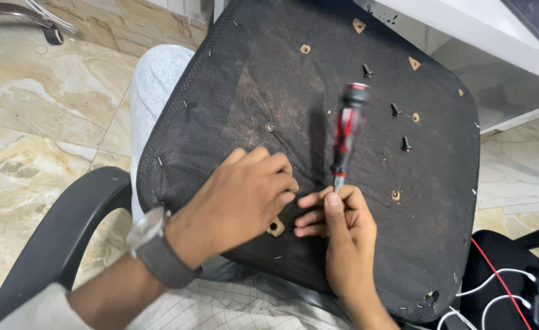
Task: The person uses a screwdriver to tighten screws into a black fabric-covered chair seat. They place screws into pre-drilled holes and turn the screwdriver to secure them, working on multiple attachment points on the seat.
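Observation:
An upturned chair seat (251,98), covered in black dusty fabric, rests on my lap. My right hand (343,238) grips the metal shaft of a red-and-black screwdriver (347,128), whose handle points away from me and is blurred. My left hand (239,198), with a watch on its wrist, lies knuckles-up on the fabric just left of the right hand, its fingertips touching the seat near a bare wooden hole (275,227). Three loose black screws (396,110) lie on the seat beyond the screwdriver. One screw (269,126) sits driven into the seat's middle.
Several open mounting holes (396,195) dot the seat. A black armrest (67,226) curves at lower left. Marble floor tiles (49,122) surround me. A white desk edge (495,36) runs at upper right. White and red cables (495,287) lie on a black thing at lower right.

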